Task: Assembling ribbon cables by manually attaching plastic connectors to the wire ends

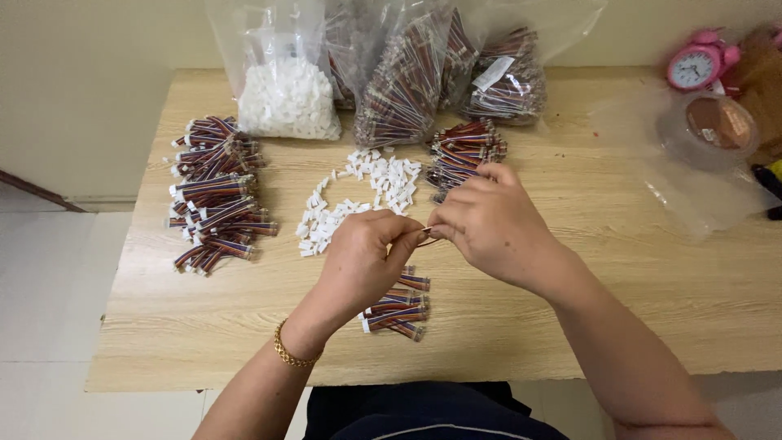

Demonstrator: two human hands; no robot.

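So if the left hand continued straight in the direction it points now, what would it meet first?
The left hand points up and right, toward the right hand. It would probably meet that hand's fingertips first; they already almost touch around a thin wire piece.

A light wooden table point(204, 326) stands against a plain cream wall point(81, 81), on a pale tiled floor point(49, 285).

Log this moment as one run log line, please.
left hand: pinching wire bundle | right hand: same bundle | white connectors: loose behind hands
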